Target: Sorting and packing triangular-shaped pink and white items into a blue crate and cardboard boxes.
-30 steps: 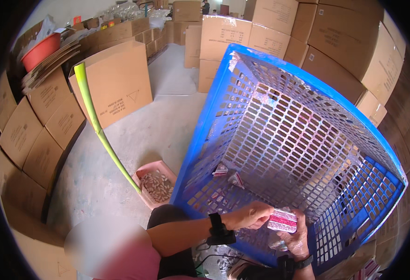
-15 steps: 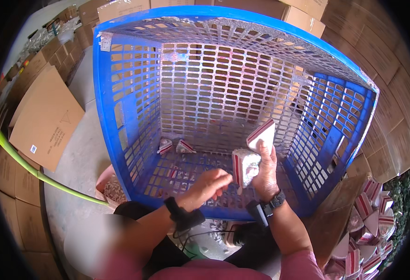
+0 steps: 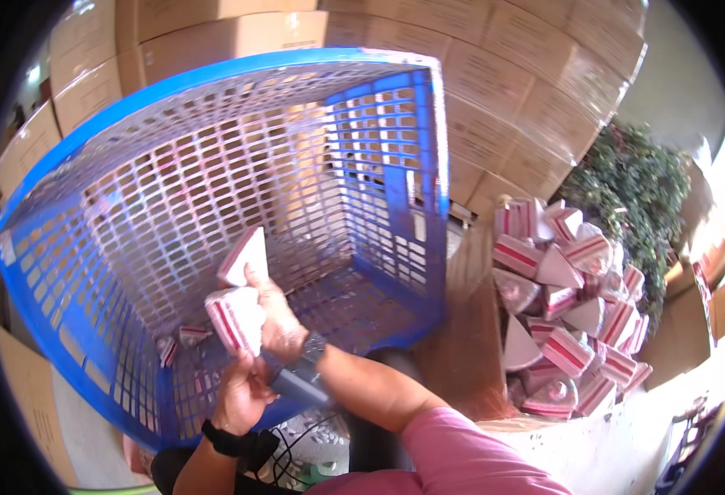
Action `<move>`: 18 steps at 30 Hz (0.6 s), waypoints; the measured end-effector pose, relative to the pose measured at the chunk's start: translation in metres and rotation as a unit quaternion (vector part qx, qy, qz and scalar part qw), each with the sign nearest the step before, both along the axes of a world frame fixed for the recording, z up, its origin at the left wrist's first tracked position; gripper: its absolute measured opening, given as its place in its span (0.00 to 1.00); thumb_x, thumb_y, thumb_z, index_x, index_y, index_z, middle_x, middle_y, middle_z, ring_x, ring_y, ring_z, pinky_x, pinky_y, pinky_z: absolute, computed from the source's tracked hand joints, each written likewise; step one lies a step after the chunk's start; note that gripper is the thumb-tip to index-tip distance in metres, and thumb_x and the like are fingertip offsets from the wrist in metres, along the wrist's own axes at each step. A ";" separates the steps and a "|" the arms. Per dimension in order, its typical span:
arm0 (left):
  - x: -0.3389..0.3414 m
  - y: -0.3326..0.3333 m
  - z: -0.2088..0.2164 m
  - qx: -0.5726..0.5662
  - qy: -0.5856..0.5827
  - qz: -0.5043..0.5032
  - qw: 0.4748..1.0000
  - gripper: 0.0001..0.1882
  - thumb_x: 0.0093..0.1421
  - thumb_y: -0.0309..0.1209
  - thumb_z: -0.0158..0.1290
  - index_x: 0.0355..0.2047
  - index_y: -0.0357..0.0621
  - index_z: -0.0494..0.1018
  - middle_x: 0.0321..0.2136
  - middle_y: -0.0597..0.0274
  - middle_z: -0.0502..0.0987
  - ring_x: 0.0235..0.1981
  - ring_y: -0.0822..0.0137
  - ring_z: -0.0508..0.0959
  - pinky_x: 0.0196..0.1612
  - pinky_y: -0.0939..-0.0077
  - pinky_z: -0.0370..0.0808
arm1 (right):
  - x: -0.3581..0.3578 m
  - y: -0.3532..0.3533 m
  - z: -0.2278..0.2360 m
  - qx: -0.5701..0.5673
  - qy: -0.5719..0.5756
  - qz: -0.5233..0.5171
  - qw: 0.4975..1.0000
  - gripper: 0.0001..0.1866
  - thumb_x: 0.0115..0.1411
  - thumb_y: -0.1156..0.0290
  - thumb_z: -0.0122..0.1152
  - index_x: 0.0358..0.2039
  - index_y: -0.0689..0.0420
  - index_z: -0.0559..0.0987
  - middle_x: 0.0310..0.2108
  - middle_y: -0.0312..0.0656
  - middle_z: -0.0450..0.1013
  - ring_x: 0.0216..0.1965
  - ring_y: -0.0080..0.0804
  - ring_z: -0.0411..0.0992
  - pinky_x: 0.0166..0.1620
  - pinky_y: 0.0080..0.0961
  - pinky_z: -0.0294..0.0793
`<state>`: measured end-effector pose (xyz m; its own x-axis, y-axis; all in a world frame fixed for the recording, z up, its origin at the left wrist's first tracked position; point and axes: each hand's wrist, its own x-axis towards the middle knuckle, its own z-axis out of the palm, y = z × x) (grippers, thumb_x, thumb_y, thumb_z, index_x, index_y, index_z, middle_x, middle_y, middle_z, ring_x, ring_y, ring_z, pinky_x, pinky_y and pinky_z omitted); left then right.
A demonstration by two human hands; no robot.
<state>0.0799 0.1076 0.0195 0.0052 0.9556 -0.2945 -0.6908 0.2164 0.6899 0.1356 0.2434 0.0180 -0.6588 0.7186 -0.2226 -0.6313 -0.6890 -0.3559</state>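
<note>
My right hand [image 3: 276,318] is closed around two toy cake slices above the basket. The upper slice [image 3: 247,254] shows a plain white triangular face. Just beneath it, the lower slice [image 3: 234,320] has pink and red layers and white frosting. My left hand [image 3: 241,394] is at the lower tip of that slice, fingers curled together; whatever they pinch is too small to make out. The big blue plastic basket [image 3: 441,173] lies open toward me, its slatted walls smeared with white. Down in its left corner are two more slices, one layered side out [image 3: 167,351] and another [image 3: 194,334].
To the right, a heap of pink-and-white cake slices [image 3: 564,351] lies on a surface beside a brown board [image 3: 469,346]. Stacked cardboard cartons [image 3: 494,74] stand behind the basket. A leafy green plant [image 3: 639,177] is behind the heap. Black cables [image 3: 284,450] hang near my left wrist.
My view has swung right, bringing the heap of slices fully into sight. My left hand has come up to the lower slice; my right hand still holds both slices.
</note>
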 end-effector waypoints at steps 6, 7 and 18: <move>-0.009 -0.002 0.009 -0.002 0.064 -0.044 0.997 0.23 0.55 0.51 0.47 0.16 0.47 0.61 0.08 0.71 0.56 0.09 0.75 0.56 0.13 0.82 0.54 | 0.012 -0.002 0.028 0.239 -0.057 -0.147 0.958 0.22 0.52 0.72 0.60 0.46 0.56 0.63 0.38 0.36 0.68 0.39 0.22 0.65 0.41 0.20 0.66; -0.014 -0.004 0.004 -0.023 0.050 -0.052 0.997 0.23 0.55 0.51 0.47 0.16 0.47 0.61 0.08 0.70 0.56 0.09 0.75 0.57 0.13 0.82 0.54 | 0.013 -0.004 0.031 0.277 -0.079 -0.155 0.945 0.25 0.51 0.72 0.61 0.48 0.57 0.61 0.38 0.36 0.67 0.40 0.22 0.65 0.42 0.21 0.67; 0.029 -0.009 -0.037 -0.017 0.329 -0.167 0.929 0.10 0.53 0.33 0.47 0.17 0.46 0.65 0.12 0.68 0.65 0.08 0.77 0.62 0.10 0.83 0.58 | 0.085 -0.051 0.108 0.640 -0.279 -0.139 0.702 0.36 0.45 0.76 0.64 0.53 0.60 0.55 0.45 0.45 0.64 0.48 0.30 0.63 0.49 0.27 0.64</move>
<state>0.1089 0.0987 -0.0179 0.1083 0.9234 -0.3682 -0.0129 0.3717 0.9283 0.2210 0.1922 0.1260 -0.5210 0.6482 0.5553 -0.1950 0.5430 -0.8168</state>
